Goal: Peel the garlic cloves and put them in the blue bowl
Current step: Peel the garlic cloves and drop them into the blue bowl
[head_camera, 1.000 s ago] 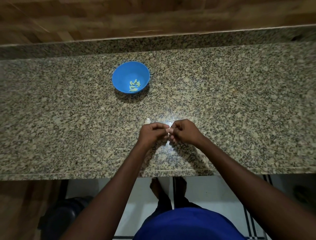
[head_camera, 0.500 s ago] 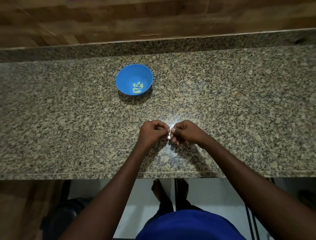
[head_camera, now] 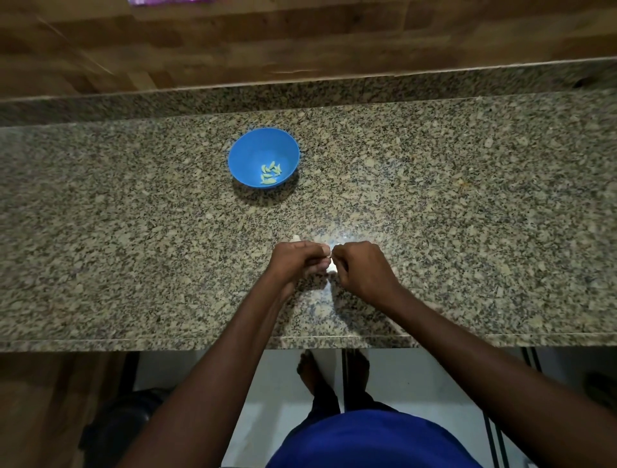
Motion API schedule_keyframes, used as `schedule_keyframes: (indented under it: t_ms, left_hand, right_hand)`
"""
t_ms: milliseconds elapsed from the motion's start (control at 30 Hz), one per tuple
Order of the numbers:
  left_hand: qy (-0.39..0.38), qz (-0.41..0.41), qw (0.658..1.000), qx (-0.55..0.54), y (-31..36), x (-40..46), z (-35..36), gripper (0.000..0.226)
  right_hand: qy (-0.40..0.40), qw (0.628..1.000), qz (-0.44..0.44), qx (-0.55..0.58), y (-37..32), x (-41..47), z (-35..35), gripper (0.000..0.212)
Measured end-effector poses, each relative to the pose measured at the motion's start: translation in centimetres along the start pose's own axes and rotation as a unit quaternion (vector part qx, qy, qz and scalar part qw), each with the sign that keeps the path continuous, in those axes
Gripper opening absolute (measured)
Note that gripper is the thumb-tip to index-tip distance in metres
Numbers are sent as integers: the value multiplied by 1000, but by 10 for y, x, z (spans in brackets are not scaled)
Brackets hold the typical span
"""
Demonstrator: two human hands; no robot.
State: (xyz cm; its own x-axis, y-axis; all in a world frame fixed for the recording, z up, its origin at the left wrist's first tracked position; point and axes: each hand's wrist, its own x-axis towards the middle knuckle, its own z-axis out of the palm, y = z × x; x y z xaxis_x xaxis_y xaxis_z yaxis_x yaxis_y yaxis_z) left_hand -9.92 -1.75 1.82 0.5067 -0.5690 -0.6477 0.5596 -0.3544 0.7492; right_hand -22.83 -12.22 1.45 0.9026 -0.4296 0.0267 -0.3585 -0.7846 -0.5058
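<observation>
Both forearms are bare from the elbow down, with no sleeves, watch or rings to be seen on the left hand or the right hand. A bright blue top covers the torso. Dark trousers run down to bare feet on the pale floor.

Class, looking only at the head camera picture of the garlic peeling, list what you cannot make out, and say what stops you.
1. Garlic clove: head view, only a white sliver shows between the left hand and the right hand; curled fingers hide how far it is peeled.
2. Peeled cloves in the blue bowl: too small and overlapping to count.
3. Purple item: cut off by the top edge.
</observation>
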Motion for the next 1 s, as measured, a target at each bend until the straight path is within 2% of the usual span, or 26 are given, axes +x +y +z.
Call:
schedule_keyframes:
  t_ms: [67,133,200,233,333,367,400,433,533,567,600,667,767,833,900,967,1000]
  left_hand:
    - [-5,-9,1000,-18,-1,-2,0,5]
    - [-9,20,1000,-10,-3,-5,-1,6]
    - [-5,90,995,47,-6,-8,-1,7]
    - [-4,125,989,83,-6,-9,-1,7]
    - [1,187,973,139,-8,-8,-3,7]
    - [10,195,970,147,-9,-8,-3,7]
    - [23,195,969,151,-9,-8,-2,7]
    - [37,189,970,146,-10,-8,-1,7]
    - [72,120,986,91,-13,-8,4,5]
    - [77,86,991,68,-14,-7,6,4]
    - [79,52,995,42,-15,-7,8,6]
    - [74,1,997,-18,-16,-6,10,10]
    - [88,-17,995,-53,-16,-6,12,6]
    - [121,22,992,22,-19,-4,8,7]
    - [157,88,972,153,-23,-1,4,13]
    - [162,122,951,231,-25,1,1,12]
    - [148,121,952,238,-24,3,1,9]
  right_hand:
    - [5,1000,14,25,2,-1,1,23]
    - [-18,976,117,182,1,2,-5,27]
    - [-73,880,249,397,-2,7,-13,27]
    - [-103,827,298,464,-3,8,-15,27]
    - [-182,703,368,581,-3,10,-19,26]
    - [-191,682,373,600,-3,10,-20,27]
    - [-189,687,367,598,-3,9,-21,29]
    - [-175,722,348,571,-3,7,-20,30]
    - [-76,892,261,360,-4,4,-12,25]
    - [-33,934,237,266,-3,4,-7,23]
    - [2,955,219,202,-3,3,-3,20]
    - [37,956,219,191,-2,2,5,17]
    - [50,916,280,283,5,2,11,16]
    - [47,897,293,327,9,2,11,18]
    - [43,892,294,342,12,1,12,16]
    - [40,888,292,354,15,0,12,14]
    - [40,886,291,359,15,0,12,14]
